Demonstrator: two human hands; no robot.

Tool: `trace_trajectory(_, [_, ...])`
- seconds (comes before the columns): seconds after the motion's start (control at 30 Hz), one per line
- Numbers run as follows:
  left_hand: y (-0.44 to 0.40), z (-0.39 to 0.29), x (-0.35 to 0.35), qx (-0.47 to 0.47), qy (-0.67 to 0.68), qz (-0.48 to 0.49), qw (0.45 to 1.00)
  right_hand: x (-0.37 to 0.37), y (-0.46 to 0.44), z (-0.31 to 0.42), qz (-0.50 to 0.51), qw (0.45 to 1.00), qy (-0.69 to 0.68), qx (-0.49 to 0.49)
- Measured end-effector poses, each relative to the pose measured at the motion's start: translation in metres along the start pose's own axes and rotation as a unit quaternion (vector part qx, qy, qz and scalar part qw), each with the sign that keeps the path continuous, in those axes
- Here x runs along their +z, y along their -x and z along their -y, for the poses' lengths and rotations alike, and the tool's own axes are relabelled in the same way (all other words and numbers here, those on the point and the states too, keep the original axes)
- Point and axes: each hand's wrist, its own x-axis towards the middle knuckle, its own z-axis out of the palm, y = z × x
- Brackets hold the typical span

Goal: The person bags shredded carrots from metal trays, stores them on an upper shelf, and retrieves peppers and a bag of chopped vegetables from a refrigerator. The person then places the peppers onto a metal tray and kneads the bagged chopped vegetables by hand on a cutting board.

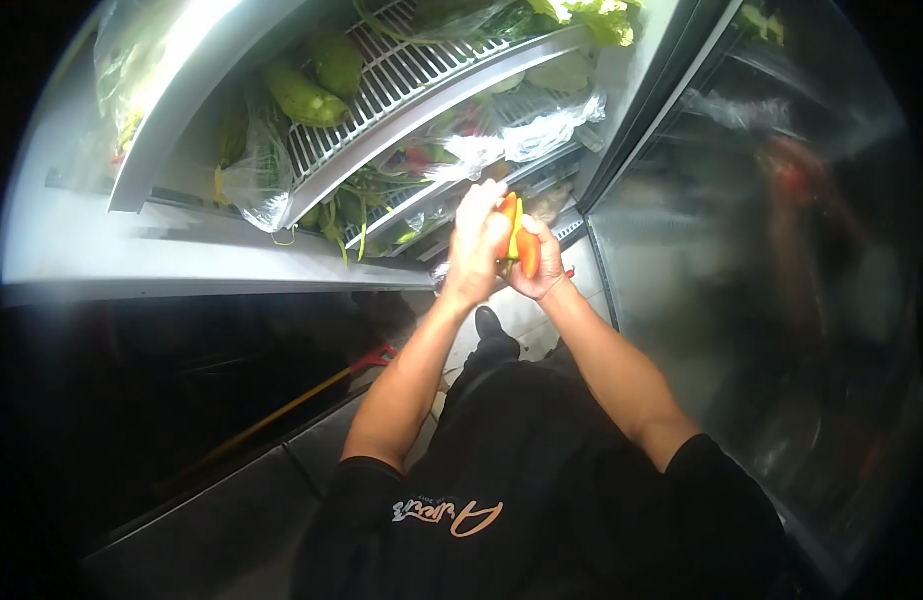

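Note:
Orange and yellow peppers are between my two hands, in front of the fridge shelves. My right hand is wrapped round them from the right and below, its fingers curled. On their left side, my left hand presses against the peppers, with its fingers pointing up toward the shelves. Just behind my hands, a lower shelf bears plastic-wrapped produce. Green stalks or long pods hang over the shelf edge to the left of my hands.
The upper wire shelf holds large green vegetables and leafy greens. A shiny door stands at the right. Below are the pale floor, a black shoe and a yellow-and-red handle.

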Motion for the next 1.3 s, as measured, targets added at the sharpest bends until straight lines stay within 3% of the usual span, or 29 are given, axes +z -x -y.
trace_trajectory(0.03, [-0.009, 0.005, -0.005, 0.034, 0.062, -0.031, 0.997, 0.0, 0.002, 0.002, 0.025, 1.0, -0.003, -0.003])
trace_trajectory(0.1, [-0.037, -0.016, -0.026, -0.075, -0.055, -0.12, 0.988, -0.004, 0.003, 0.005, 0.037, 0.999, -0.004, -0.012])
trace_trajectory(0.17, [-0.066, 0.041, -0.033, -0.046, -0.314, -0.12, 0.941, -0.004, 0.006, 0.01, 0.049, 0.999, -0.001, -0.024])
trace_trajectory(0.2, [-0.085, 0.036, -0.038, -0.149, -0.337, -0.005, 0.93, 0.0, 0.009, 0.013, 0.056, 0.998, 0.01, -0.026])
trace_trajectory(0.33, [-0.12, 0.056, -0.02, -0.23, -0.386, 0.186, 0.874, 0.01, 0.018, 0.016, 0.074, 0.997, -0.009, -0.034])
trace_trajectory(0.5, [-0.146, 0.128, 0.007, -0.28, -0.369, 0.156, 0.872, 0.011, 0.025, 0.021, 0.096, 0.993, -0.047, -0.045])
trace_trajectory(0.57, [-0.144, 0.112, 0.013, -0.283, -0.36, 0.144, 0.877, 0.011, 0.028, 0.021, 0.092, 0.994, -0.039, -0.055])
trace_trajectory(0.63, [-0.137, 0.052, 0.009, -0.269, -0.361, 0.132, 0.883, 0.009, 0.031, 0.022, 0.088, 0.994, -0.035, -0.056])
trace_trajectory(0.8, [-0.138, 0.075, 0.021, -0.214, -0.371, 0.154, 0.891, -0.005, 0.043, 0.028, 0.083, 0.994, -0.028, -0.065])
trace_trajectory(1.03, [-0.119, -0.01, 0.018, -0.102, -0.318, 0.105, 0.937, -0.009, 0.078, 0.04, 0.09, 0.994, -0.03, -0.059])
trace_trajectory(1.17, [-0.132, 0.062, 0.018, 0.012, -0.331, 0.124, 0.935, -0.02, 0.092, 0.041, 0.077, 0.996, -0.019, -0.043])
trace_trajectory(1.23, [-0.136, 0.089, 0.02, 0.122, -0.427, 0.113, 0.889, -0.027, 0.1, 0.038, 0.069, 0.997, -0.016, -0.025])
trace_trajectory(1.27, [-0.125, 0.05, 0.014, -0.149, -0.396, 0.066, 0.904, -0.028, 0.106, 0.037, 0.069, 0.997, -0.007, -0.011])
trace_trajectory(1.3, [-0.122, 0.116, 0.007, -0.072, -0.377, 0.001, 0.923, -0.029, 0.113, 0.036, 0.064, 0.998, 0.002, -0.011])
